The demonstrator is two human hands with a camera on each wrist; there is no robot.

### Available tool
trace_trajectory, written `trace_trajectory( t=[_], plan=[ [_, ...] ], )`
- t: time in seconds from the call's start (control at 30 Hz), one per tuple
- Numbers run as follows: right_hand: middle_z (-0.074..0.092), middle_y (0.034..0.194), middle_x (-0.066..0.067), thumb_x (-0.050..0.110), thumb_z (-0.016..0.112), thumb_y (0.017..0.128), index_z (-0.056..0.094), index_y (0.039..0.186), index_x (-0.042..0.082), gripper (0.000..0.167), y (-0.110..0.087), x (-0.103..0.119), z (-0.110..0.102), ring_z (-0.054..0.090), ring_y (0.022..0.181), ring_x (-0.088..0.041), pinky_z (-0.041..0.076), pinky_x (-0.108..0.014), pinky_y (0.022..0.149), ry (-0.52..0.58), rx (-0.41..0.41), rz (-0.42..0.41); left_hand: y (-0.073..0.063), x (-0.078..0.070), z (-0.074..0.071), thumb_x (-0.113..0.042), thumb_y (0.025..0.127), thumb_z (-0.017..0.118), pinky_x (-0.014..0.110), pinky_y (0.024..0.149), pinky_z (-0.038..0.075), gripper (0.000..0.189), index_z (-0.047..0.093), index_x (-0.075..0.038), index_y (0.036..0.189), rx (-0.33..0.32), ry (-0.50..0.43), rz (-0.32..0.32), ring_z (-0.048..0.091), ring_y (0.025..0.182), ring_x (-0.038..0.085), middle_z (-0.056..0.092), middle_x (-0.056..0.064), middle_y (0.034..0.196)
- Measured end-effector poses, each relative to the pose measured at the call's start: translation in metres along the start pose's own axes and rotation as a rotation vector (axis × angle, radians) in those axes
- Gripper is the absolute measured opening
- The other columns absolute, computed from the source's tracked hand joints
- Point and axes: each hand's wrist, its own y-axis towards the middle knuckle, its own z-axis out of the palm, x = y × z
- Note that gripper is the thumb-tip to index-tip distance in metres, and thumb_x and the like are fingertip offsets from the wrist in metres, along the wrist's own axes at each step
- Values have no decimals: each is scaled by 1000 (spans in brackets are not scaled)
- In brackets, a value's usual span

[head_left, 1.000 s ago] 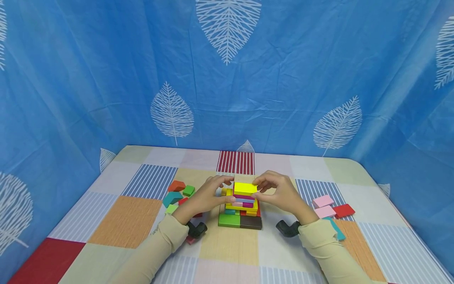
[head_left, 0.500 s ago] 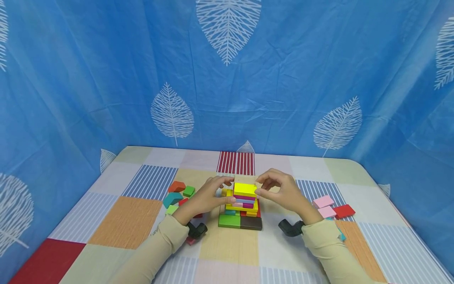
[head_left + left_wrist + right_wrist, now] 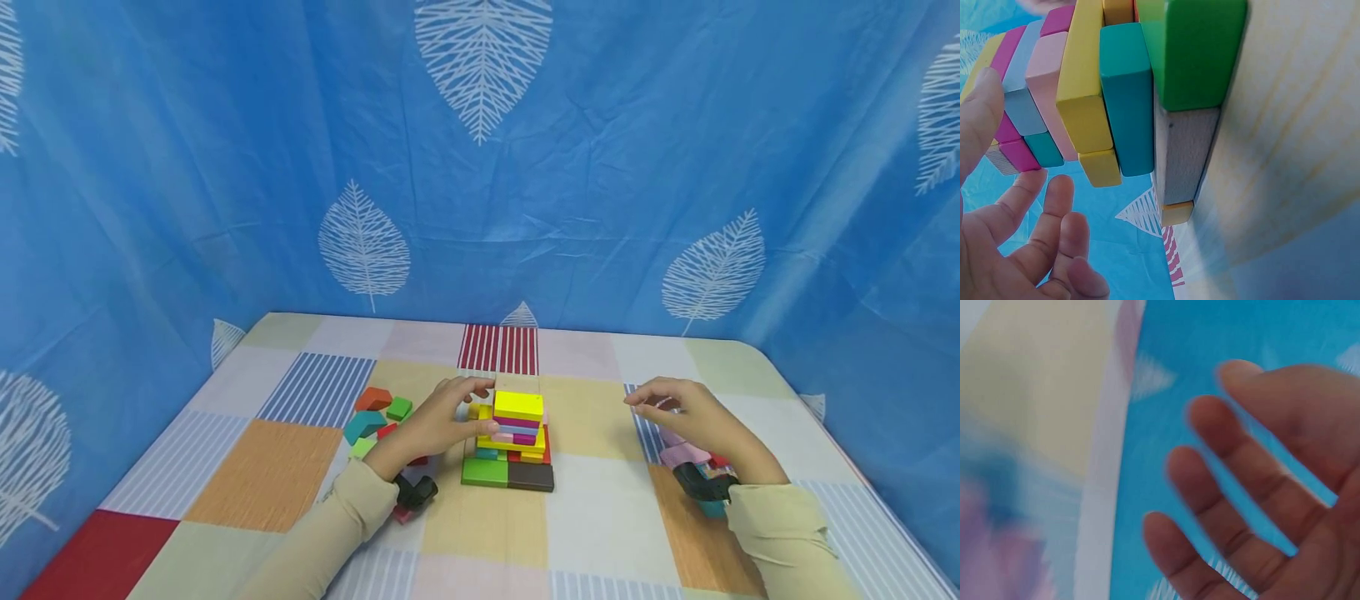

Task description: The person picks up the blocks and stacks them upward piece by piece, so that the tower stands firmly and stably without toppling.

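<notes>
A tower of coloured wooden blocks (image 3: 519, 432) stands mid-table in the head view, a yellow block (image 3: 517, 406) on top and green and dark brown blocks at its base. My left hand (image 3: 442, 417) is at the tower's upper left side. In the left wrist view its thumb (image 3: 984, 109) lies in front of the upper layers, and the index fingertip is at the far end of a magenta block (image 3: 1019, 154). My right hand (image 3: 686, 412) hangs over the pink blocks (image 3: 681, 452) at the right, fingers loosely bent and holding nothing; these blocks are partly hidden.
Left of the tower lie loose blocks: an orange one (image 3: 372, 399), a green one (image 3: 399, 408) and a teal arch (image 3: 363, 425); my left forearm hides some. A teal block (image 3: 712, 508) lies under my right wrist. A blue curtain (image 3: 585, 208) encloses the patchwork-covered table (image 3: 480, 533).
My right hand has left the tower's top right side and moved right, over the pink blocks. My left hand and the tower have stayed in place.
</notes>
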Motion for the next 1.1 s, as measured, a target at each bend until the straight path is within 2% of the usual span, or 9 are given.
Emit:
trace_trajectory(
  t=[0.1,0.17,0.2,0.27,0.43,0.57,0.7,0.97,1.1],
  plan=[
    [77,111,-19,-6,74,95,80,110,0,17,-13,-21,-8,73,105,-37,61,-54,91,-88,54,120,-1,0,0,-29,100,81,58,104,52,68,53,-10,158,-1,1,1,51,128,32,62,13,144],
    [74,117,-29,-9,76,92,80,111,-2,21,-20,-34,-13,68,113,-54,56,-68,95,-138,71,189,-1,0,1,-30,100,81,58,103,52,69,53,-10,158,1,2,0,51,127,32,62,13,144],
    [72,120,-33,-10,76,91,80,111,-3,22,-22,-40,-15,64,117,-60,54,-72,95,-153,84,224,-1,0,1,-31,99,81,58,103,52,69,53,-10,158,1,4,-3,51,127,32,62,13,144],
    [68,124,-39,-11,76,88,78,113,-5,26,-26,-50,-19,59,120,-66,57,-69,91,-174,107,267,0,0,1,-32,99,82,58,103,52,69,53,-11,159,0,9,-10,52,127,31,62,12,144],
    [62,128,-45,-14,72,83,76,118,-7,36,-29,-65,-19,59,115,-64,60,-64,88,-208,128,344,0,0,2,-34,98,82,59,104,52,71,52,-12,159,-8,13,-30,51,129,31,61,11,146],
    [66,127,-40,-8,76,88,75,121,-8,33,-27,-65,-14,56,123,-65,49,-75,99,-197,120,373,-1,1,2,-34,98,82,59,104,53,72,52,-12,160,-12,15,-28,52,129,31,61,11,146],
    [72,120,-32,0,82,90,75,120,-6,32,-23,-59,-11,62,117,-57,50,-72,101,-185,143,391,0,1,2,-34,98,82,59,104,53,73,51,-11,160,-10,19,-21,52,129,31,62,12,146],
    [74,114,-23,9,89,88,76,113,-1,30,-17,-43,-10,66,110,-46,53,-69,100,-181,135,363,1,0,2,-33,100,81,59,105,52,71,51,-10,160,1,16,-2,52,129,32,62,12,146],
    [75,112,-21,9,89,88,76,114,-2,31,-16,-34,-8,69,109,-46,54,-68,99,-127,78,262,0,0,2,-33,100,81,60,105,51,71,51,-10,160,2,16,3,52,129,32,62,13,146]
  ],
)
